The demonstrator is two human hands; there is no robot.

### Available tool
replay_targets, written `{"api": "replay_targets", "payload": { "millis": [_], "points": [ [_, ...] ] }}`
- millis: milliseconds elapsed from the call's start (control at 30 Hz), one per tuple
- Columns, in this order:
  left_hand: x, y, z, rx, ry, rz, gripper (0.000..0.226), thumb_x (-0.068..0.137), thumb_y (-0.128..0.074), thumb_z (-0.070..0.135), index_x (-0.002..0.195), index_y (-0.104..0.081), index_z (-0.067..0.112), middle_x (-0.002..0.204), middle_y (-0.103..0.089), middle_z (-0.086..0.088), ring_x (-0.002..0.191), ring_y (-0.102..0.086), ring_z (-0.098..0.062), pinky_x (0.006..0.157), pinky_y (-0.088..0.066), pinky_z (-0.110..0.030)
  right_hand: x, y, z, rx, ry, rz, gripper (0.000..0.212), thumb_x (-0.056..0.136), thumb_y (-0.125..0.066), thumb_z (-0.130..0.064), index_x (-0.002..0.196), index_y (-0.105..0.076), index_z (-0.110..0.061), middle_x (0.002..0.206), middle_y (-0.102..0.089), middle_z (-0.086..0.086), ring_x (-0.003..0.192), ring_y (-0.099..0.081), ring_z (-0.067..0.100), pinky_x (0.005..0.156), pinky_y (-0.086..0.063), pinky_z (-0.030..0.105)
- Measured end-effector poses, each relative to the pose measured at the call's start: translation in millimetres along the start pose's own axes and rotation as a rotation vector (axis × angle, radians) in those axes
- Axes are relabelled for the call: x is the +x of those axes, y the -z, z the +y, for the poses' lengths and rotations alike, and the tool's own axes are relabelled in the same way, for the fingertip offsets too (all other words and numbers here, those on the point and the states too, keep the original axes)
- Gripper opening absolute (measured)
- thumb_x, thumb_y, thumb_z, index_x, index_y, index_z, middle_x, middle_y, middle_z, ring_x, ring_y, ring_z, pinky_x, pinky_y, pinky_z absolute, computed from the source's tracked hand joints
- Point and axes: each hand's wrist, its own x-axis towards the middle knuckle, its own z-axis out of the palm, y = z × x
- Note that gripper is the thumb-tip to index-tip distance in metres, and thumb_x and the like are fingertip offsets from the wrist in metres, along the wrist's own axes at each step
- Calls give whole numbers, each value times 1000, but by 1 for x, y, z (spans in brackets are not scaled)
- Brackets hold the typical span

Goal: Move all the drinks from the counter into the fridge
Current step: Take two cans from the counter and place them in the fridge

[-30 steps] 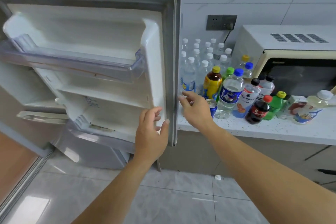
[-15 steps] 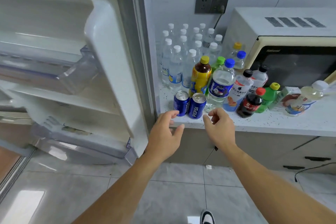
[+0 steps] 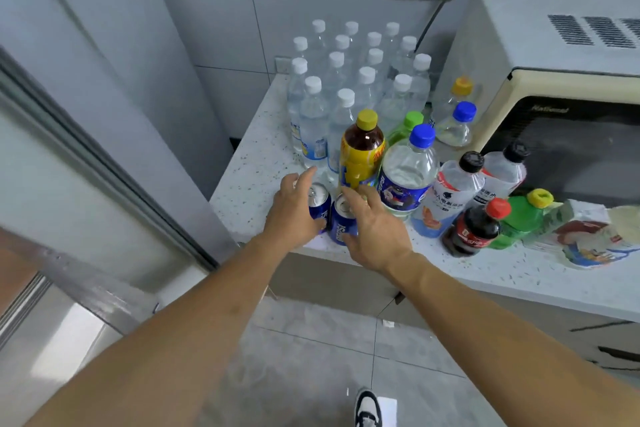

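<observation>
Two blue Pepsi cans stand side by side at the front left corner of the speckled white counter (image 3: pixel 254 180). My left hand (image 3: pixel 292 211) curls round the left can (image 3: pixel 319 209). My right hand (image 3: pixel 375 232) wraps the right can (image 3: pixel 341 228), fingers over its top and thumb below. Both cans still stand on the counter. Right behind them are a yellow-capped tea bottle (image 3: pixel 362 149) and a blue-capped clear bottle (image 3: pixel 407 173). Several white-capped water bottles (image 3: pixel 346 80) fill the back corner. The fridge's inside is out of view.
The open fridge door (image 3: pixel 86 166) stands at the left, its edge close to the counter corner. A cream microwave (image 3: pixel 554 62) sits at the right. More bottles, among them a small cola (image 3: pixel 474 229) and a green one (image 3: pixel 519 218), stand before it.
My view has swung right, away from the fridge door. Both hands have moved forward from the counter's edge and closed round the two cans.
</observation>
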Motion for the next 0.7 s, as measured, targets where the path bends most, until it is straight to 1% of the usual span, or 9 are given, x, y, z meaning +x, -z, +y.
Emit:
{"api": "replay_targets", "payload": {
  "millis": [100, 167, 200, 267, 400, 500, 567, 633, 700],
  "points": [
    [13, -7, -3, 52, -10, -54, 92, 78, -81, 21, 152, -28, 31, 149, -30, -7, 126, -48, -31, 99, -48, -46, 12, -5, 4, 0, 9, -33, 84, 87, -68, -35, 155, -20, -25, 154, -29, 6, 125, -53, 32, 87, -54, 41],
    [15, -11, -5, 42, -15, -26, 79, 79, -79, 21, 146, -38, 28, 141, -42, -8, 119, -54, -31, 94, -49, -40, 16, -8, 6, 22, -13, -38, 83, 87, -68, -37, 154, -21, -25, 151, -31, 7, 124, -53, 31, 89, -54, 41],
    [15, -12, -6, 26, -8, 2, 74, 79, -79, 20, 142, -42, 27, 135, -47, -8, 114, -56, -30, 88, -48, -36, 17, -8, 7, 32, -26, -36, 83, 86, -69, -39, 154, -23, -24, 149, -33, 7, 123, -54, 31, 88, -54, 41],
    [11, -13, -9, 40, 14, 61, 69, 76, -81, 21, 135, -46, 28, 125, -53, -7, 107, -58, -28, 79, -45, -30, 18, -9, 9, 44, -32, -22, 81, 84, -70, -44, 150, -28, -22, 146, -36, 8, 119, -56, 31, 86, -55, 40],
    [-2, -16, -18, 68, 76, 129, 74, 73, -83, 28, 136, -44, 32, 124, -54, -2, 108, -58, -24, 84, -52, -35, 17, -14, 13, 72, 24, 10, 74, 85, -68, -47, 145, -32, -21, 143, -41, 7, 117, -57, 30, 86, -54, 39],
    [-2, -21, -22, -114, 139, 127, 89, 70, -85, 29, 142, -34, 37, 133, -50, 4, 114, -54, -18, 86, -46, -31, 18, -21, 17, 154, 12, 16, 80, 83, -70, -45, 147, -28, -24, 143, -46, 7, 121, -55, 29, 90, -51, 39],
    [-1, -27, -23, -298, 202, 118, 92, 67, -88, 30, 140, -33, 39, 127, -52, 12, 109, -54, -11, 83, -44, -23, 17, -27, 18, 313, -35, 41, 88, 78, -78, -39, 149, -28, -22, 142, -51, 8, 121, -56, 29, 93, -49, 37],
    [-3, -35, -27, -464, 277, 110, 84, 65, -89, 29, 131, -40, 42, 118, -57, 19, 108, -58, -9, 80, -45, -19, 16, -33, 20, 459, -56, 90, 87, 75, -83, -33, 146, -35, -20, 136, -56, 7, 117, -59, 29, 89, -49, 34],
    [-6, -41, -31, -576, 319, 126, 72, 63, -90, 28, 118, -47, 47, 114, -61, 22, 112, -60, -8, 86, -48, -22, 15, -39, 22, 557, -52, 129, 80, 73, -85, -30, 140, -42, -18, 129, -59, 4, 112, -60, 25, 83, -48, 28]
  ]
}}
